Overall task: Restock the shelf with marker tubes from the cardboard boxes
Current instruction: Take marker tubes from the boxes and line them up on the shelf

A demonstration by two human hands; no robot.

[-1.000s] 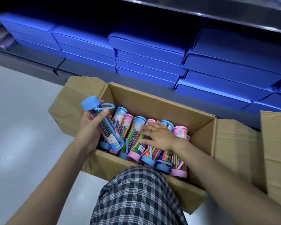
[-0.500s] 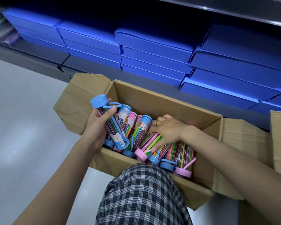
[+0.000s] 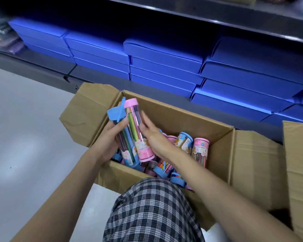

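An open cardboard box [image 3: 182, 112] on the floor holds several clear marker tubes [image 3: 199, 151] with pink or blue caps. My left hand [image 3: 108, 140] grips a blue-capped tube [image 3: 125, 145] upright over the box's left end, thumb across its front. A pink-capped tube [image 3: 138, 130] stands right beside it, touching it. My right hand [image 3: 152, 135] presses against the pink tube's right side with nearly straight fingers. The shelf [image 3: 98, 75] runs behind the box.
Stacks of flat blue boxes [image 3: 161, 63] fill the low shelf behind the carton. A second cardboard box [image 3: 297, 163] stands at the right. Grey floor [image 3: 24, 128] lies to the left. My knee in checked cloth [image 3: 152, 212] is at the box's near wall.
My right hand has lifted a pink-capped tube out of the box and brought it left against the blue-capped tube in my left hand. The camera has moved closer.
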